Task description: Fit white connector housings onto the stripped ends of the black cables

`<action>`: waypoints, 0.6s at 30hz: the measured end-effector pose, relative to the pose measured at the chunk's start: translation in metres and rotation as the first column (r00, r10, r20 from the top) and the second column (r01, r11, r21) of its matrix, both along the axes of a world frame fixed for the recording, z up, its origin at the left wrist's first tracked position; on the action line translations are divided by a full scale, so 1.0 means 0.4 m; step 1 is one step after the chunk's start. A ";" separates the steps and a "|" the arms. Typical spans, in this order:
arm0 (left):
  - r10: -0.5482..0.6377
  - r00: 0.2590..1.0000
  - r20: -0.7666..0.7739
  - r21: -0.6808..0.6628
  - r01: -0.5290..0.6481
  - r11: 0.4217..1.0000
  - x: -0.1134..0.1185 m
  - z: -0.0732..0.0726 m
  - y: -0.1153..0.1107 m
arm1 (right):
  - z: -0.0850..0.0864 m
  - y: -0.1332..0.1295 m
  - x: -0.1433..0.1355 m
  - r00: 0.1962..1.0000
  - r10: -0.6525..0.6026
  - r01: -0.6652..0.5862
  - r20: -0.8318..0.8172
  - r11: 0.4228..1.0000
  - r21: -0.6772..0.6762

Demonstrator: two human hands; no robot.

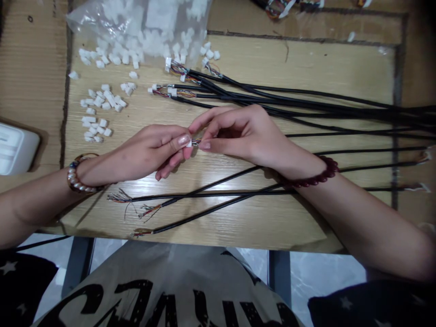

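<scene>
Between thumb and fingers, my left hand pinches a small white connector housing. Thin wires run from it into the pinched fingertips of my right hand. The black cable behind those wires passes under my right hand and on to the right. Below my hands lie several black cables with bare, fanned wire ends pointing left. Above them is a bundle of black cables whose left ends carry white connectors.
Loose white connector housings lie in small groups at the left. A clear plastic bag full of them sits at the top. A white box-shaped device stands at the left edge. The wooden board's front edge is near my body.
</scene>
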State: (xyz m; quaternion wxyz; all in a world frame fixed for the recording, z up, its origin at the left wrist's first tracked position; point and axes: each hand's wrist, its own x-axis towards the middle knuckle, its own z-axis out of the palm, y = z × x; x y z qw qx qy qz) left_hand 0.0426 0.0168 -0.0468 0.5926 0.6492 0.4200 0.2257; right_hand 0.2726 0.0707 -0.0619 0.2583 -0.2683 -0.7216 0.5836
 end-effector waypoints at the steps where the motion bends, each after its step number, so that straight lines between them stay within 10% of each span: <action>1: -0.006 1.000 -0.005 0.008 0.006 1.000 0.000 0.001 0.001 | 0.001 0.000 0.000 1.000 0.003 -0.003 0.005 1.000 -0.004; 18: -0.048 0.996 -0.069 0.112 0.056 0.992 0.000 0.001 -0.003 | 0.012 -0.007 -0.002 1.000 -0.015 0.016 0.009 0.996 -0.093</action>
